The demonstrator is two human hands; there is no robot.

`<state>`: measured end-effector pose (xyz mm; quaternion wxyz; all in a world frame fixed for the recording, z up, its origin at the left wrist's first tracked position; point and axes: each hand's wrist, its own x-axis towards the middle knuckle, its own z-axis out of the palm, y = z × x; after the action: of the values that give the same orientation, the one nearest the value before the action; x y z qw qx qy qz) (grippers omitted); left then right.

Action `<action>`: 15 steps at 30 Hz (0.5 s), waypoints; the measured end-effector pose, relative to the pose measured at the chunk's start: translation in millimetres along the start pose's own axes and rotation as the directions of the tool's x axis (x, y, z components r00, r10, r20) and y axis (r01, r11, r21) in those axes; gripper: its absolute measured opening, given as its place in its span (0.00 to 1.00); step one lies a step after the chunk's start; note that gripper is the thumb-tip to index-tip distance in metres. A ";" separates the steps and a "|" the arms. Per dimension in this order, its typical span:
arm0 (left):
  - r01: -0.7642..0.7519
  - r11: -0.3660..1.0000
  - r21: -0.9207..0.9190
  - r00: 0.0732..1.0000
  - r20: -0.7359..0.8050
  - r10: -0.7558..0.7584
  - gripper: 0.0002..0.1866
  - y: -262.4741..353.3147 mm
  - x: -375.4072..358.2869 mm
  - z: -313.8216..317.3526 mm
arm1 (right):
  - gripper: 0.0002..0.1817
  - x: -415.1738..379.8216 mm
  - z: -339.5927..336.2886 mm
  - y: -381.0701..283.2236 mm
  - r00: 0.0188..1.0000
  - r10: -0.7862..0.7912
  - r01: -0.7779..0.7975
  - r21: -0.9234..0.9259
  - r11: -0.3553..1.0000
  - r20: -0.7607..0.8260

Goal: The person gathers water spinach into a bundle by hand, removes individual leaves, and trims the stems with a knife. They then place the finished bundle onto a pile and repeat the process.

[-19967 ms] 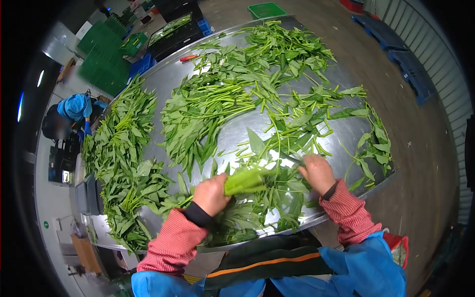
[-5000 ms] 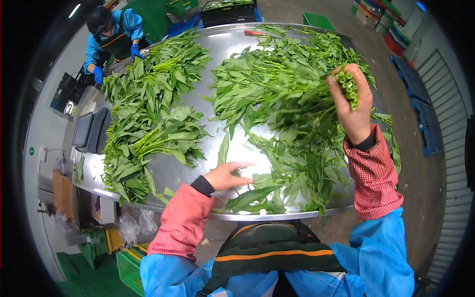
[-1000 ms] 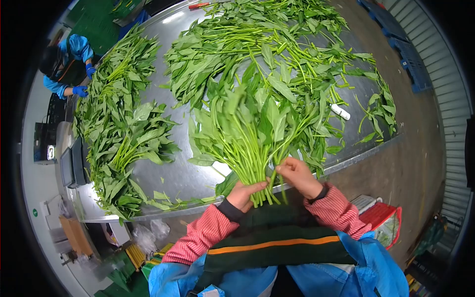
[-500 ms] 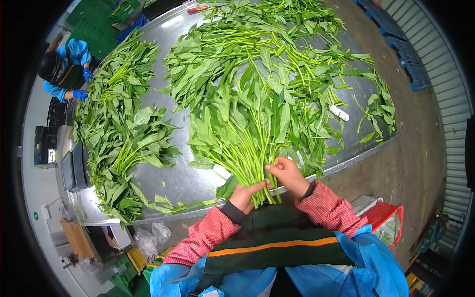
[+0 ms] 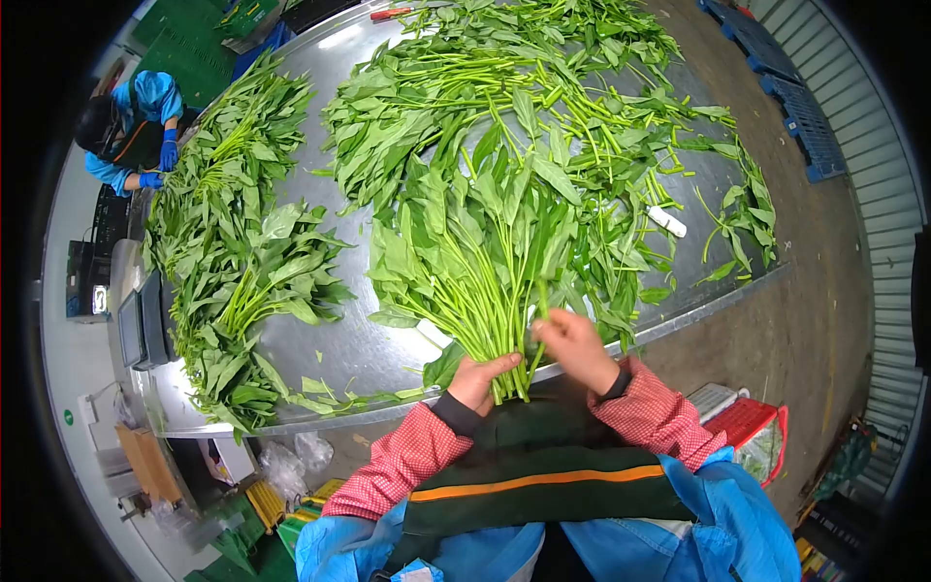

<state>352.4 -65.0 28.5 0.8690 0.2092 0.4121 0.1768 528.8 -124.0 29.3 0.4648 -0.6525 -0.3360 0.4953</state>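
Single head-worn view, wide-angle, facing forward and steeply down from above the near edge of a shiny silver metal counter (image 5: 325,359). The wearer's bare left hand (image 5: 475,381) and bare right hand (image 5: 574,351) appear at close range, near centre; the counter recedes toward the far side. A pale ribbed wall (image 5: 884,242) curves along the right.

Stems (image 5: 490,325) are bright green, the sleeves (image 5: 402,458) checked red and white.

Brown-grey floor (image 5: 824,291); pale ribbed wall (image 5: 887,223); blue pallets (image 5: 813,131).
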 end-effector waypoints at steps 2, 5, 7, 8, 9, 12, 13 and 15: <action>-0.007 1.000 -0.001 1.000 -0.005 0.007 0.19 -2.4 1.3 -3.4 | 0.13 1.2 -17.4 -25.5 0.982 0.156 -0.126 0.246 0.961 -0.108; 0.014 1.000 0.008 1.000 0.003 -0.014 0.18 -4.1 0.9 -6.9 | 0.12 3.4 -28.0 -28.3 0.947 0.313 -0.262 0.392 0.882 -0.072; 0.033 0.999 0.014 0.998 0.051 -0.034 0.17 3.9 -1.9 3.0 | 0.11 1.7 -26.1 -28.1 0.889 0.450 -0.447 0.383 0.809 0.087; 0.043 0.999 0.016 0.996 0.074 -0.044 0.16 6.3 -2.9 6.5 | 0.08 2.6 -20.0 -22.7 0.886 0.452 -0.452 0.402 0.796 0.101; 0.058 0.998 0.009 0.995 0.084 -0.058 0.15 4.9 -2.9 6.3 | 0.08 2.9 -14.0 -20.6 0.906 0.413 -0.416 0.392 0.820 0.098; 0.117 0.993 -0.035 0.988 0.101 -0.113 0.15 1.4 -2.6 4.3 | 0.06 4.7 -2.9 -11.6 0.945 0.309 -0.325 0.389 0.862 0.104; 0.148 0.987 -0.067 0.985 0.100 -0.141 0.15 0.7 -2.6 4.4 | 0.07 4.9 -3.3 -7.9 0.944 0.312 -0.329 0.375 0.867 0.107; 0.175 0.978 -0.110 0.980 0.116 -0.163 0.16 -0.7 -0.7 2.6 | 0.07 6.5 -5.2 -5.6 0.942 0.315 -0.334 0.341 0.879 0.113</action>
<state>354.1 -66.6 30.0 0.9126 0.1303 0.3701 0.1151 535.8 -117.6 32.7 0.4761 -0.5909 -0.1394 0.6361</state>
